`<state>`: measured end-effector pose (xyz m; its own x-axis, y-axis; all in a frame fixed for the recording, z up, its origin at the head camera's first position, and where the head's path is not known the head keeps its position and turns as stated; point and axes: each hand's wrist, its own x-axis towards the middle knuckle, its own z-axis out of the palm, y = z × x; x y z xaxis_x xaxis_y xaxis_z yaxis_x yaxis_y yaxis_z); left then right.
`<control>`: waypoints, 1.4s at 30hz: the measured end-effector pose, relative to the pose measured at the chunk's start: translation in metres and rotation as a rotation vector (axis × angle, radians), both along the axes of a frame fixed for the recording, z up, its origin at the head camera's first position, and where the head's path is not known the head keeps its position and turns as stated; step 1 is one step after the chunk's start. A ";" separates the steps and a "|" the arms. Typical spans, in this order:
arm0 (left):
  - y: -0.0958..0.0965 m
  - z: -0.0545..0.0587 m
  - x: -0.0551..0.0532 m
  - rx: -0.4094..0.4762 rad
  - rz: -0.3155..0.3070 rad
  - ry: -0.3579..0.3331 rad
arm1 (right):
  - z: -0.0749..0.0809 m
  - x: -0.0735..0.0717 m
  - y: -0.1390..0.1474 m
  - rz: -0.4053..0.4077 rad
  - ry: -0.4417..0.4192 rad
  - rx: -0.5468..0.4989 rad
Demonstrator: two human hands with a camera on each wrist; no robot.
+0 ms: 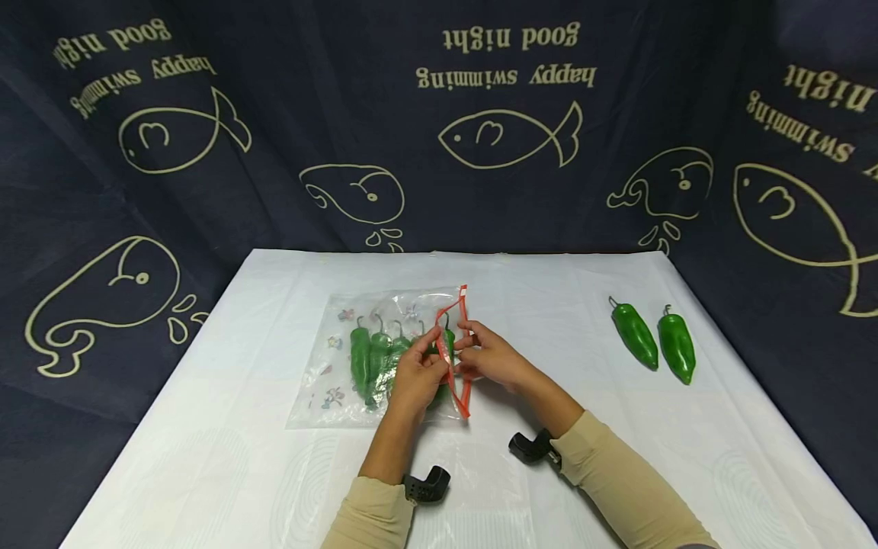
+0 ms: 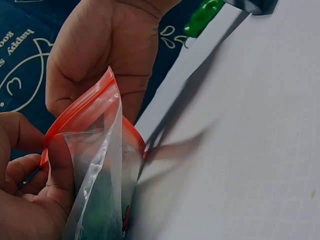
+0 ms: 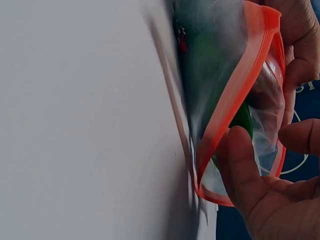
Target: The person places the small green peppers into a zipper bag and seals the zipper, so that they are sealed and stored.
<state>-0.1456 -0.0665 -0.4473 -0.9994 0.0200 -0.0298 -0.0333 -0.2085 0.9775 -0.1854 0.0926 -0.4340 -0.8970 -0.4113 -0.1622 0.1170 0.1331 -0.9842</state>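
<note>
A clear zip bag (image 1: 318, 381) with a red-orange zip edge lies on the table, several green peppers (image 1: 360, 358) side by side inside it. My left hand (image 1: 417, 377) pinches the bag's rim between thumb and fingers, and the mouth gapes toward the right. At that mouth is my right hand (image 1: 497, 358), its fingertips reaching in past the red edge. In the right wrist view, a finger (image 3: 242, 155) lies against a green pepper (image 3: 243, 120) just inside the opening, while the thumb stands apart from it. The right fingertips are hidden behind the bag in the left wrist view.
Two more green peppers, one (image 1: 635, 335) beside the other (image 1: 677, 347), lie at the right of the white-covered table (image 1: 583, 473). A dark blue curtain (image 1: 384, 99) with fish drawings hangs behind. Each wrist wears a black camera (image 1: 428, 485).
</note>
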 end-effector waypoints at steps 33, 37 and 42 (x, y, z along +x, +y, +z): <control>0.000 0.003 0.002 -0.063 0.027 -0.002 | 0.007 -0.006 0.042 0.154 0.094 0.002; 0.001 -0.002 -0.001 -0.069 0.037 0.004 | 0.009 -0.009 0.061 0.117 0.137 0.064; 0.001 -0.002 -0.001 -0.064 0.041 0.014 | 0.015 -0.013 0.086 0.058 0.158 0.131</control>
